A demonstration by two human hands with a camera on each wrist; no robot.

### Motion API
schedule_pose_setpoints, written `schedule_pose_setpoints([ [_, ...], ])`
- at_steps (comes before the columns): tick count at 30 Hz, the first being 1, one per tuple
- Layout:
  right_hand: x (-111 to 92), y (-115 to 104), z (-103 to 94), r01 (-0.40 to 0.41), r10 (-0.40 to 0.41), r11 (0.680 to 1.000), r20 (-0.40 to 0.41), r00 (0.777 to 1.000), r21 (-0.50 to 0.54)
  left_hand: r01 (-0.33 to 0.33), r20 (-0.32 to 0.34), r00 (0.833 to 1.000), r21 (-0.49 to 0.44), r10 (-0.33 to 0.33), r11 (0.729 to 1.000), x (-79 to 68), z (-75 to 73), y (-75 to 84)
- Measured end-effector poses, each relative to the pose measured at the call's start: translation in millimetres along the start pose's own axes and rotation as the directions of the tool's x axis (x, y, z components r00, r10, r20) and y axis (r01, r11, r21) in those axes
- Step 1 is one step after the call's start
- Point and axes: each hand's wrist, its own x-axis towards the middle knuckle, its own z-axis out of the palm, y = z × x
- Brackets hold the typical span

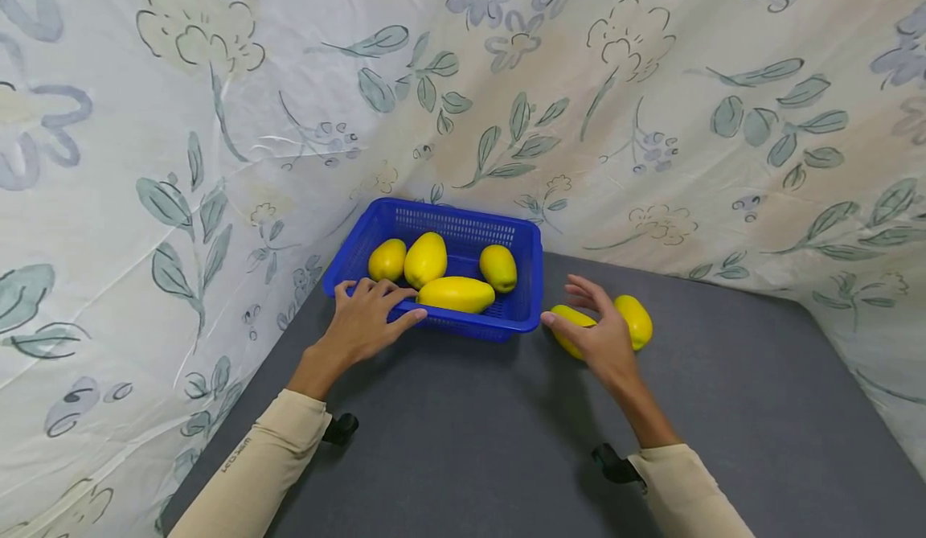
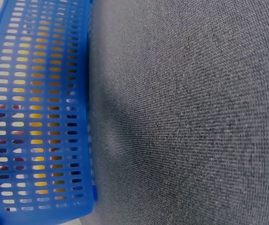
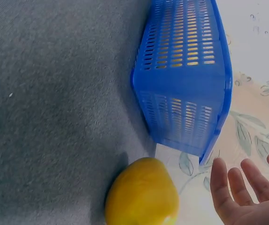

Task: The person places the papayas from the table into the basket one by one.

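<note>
A blue plastic basket [image 1: 521, 313] with slotted walls holds several yellow mangoes, among them a long one [image 1: 457, 294] lying along the front wall. My left hand [image 1: 367, 319] grips the basket's front rim near its left corner, its fingers over the edge and the thumb along the outside. Through the slots of the basket wall [image 2: 40, 98], parts of fingers show in the left wrist view. To the right of the basket, my right hand [image 1: 596, 333] hovers with spread fingers, holding nothing. It partly covers one mango [image 1: 567, 345] on the table; a second mango [image 1: 634, 322] lies just right of it.
The dark grey table [image 1: 463, 441] spreads in front of the basket and to its right. A floral cloth [image 1: 506, 80] hangs behind it and along the left side, close to the basket's back wall.
</note>
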Motion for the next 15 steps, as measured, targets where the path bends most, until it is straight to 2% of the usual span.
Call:
schedule_pose_setpoints([
  [15, -2.8, 16.2, -11.9, -0.022, 0.022, 1.000, -0.001, 1.000, -0.020, 0.008, 0.011, 1.000, -0.006, -0.008, 1.000, -0.3, 0.5, 0.4],
])
